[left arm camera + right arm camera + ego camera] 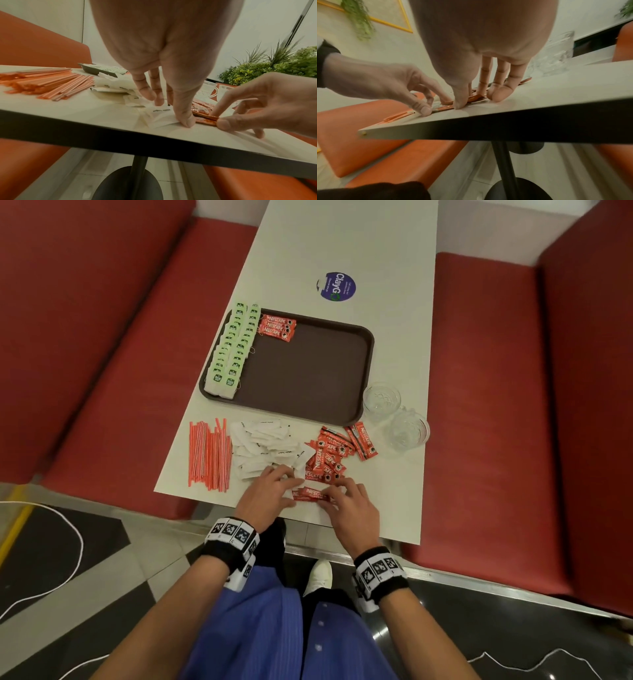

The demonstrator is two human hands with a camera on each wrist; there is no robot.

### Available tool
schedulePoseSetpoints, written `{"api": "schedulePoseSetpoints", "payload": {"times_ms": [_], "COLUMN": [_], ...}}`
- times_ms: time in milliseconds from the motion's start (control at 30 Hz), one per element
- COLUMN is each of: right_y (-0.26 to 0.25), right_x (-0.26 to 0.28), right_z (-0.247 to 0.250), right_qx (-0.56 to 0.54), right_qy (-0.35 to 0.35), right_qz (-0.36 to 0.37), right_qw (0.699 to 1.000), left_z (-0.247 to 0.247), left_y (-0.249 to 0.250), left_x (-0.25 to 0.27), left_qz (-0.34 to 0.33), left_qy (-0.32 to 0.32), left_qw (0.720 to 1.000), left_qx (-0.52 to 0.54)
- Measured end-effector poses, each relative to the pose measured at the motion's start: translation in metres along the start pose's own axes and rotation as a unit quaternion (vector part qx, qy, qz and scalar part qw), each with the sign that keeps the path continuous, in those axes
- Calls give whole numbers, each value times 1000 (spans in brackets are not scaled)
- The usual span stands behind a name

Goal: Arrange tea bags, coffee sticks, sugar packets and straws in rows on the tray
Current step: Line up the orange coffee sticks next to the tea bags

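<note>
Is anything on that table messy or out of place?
Yes. The sugar packets and loose coffee sticks lie in jumbled heaps below the tray, pointing every way, unlike the tidy tea bag rows inside it. One sugar packet sits apart under the left hand.

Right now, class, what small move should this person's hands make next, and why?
Probably lift the red coffee sticks pinched between the left hand and right hand to the brown plastic tray, beside the few coffee sticks already there; that row looks unfinished.
</note>
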State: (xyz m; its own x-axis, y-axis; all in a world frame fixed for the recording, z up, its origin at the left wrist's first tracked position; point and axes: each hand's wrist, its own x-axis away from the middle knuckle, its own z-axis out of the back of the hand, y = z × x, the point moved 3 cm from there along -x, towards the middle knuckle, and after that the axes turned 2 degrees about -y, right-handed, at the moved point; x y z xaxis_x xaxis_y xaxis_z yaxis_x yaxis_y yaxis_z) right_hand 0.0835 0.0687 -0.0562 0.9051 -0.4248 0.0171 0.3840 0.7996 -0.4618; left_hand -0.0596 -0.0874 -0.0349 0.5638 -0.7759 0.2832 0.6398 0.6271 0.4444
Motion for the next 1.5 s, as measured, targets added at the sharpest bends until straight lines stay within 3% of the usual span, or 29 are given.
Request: {"api": "schedulePoseSetpoints", "payload": {"times_ms": [133,267,500,600,700,767,900,1000,1067,1133,1233,1300,1367,1500], "right_y": [27,39,46,50,43,32,3,-8,-13,-19,-32,-43,-55,-67], "right_x": [9,10,4,4,3,0,-20,-45,-64,-84,-114,-136,-157,-199], "right_z": [8,13,17,22,45,61,79,80,81,85,92,92,89,84], "right_qx": [62,123,123,46,-149,-310,-572,-628,-626,-602,-541,-494,-459,-426], "right_qy": [35,60,74,70,68,51,19,14,14,19,26,19,5,-25], "right_qz": [27,80,125,100,23,-54,-161,-164,-155,-140,-111,-77,-56,-49], "right_qw": [997,987,982,991,986,948,804,760,764,786,833,866,886,903], "left_z": [-6,-22,-36,-23,-1,13,40,57,70,88,110,120,129,146], "left_y": [8,36,54,58,62,62,56,47,38,29,19,13,3,-30], "left_x": [4,-3,-39,-39,-33,-29,-29,-36,-45,-53,-66,-77,-89,-115], "left_qz": [-18,-98,-182,-210,-221,-230,-249,-250,-234,-192,-70,-15,0,0], "left_qy": [42,58,88,117,159,187,229,246,253,254,186,135,125,163], "left_qw": [999,993,978,970,962,955,941,935,934,933,929,908,882,862], "left_qx": [-12,-36,-56,-39,-14,0,25,46,95,168,312,397,454,480]}}
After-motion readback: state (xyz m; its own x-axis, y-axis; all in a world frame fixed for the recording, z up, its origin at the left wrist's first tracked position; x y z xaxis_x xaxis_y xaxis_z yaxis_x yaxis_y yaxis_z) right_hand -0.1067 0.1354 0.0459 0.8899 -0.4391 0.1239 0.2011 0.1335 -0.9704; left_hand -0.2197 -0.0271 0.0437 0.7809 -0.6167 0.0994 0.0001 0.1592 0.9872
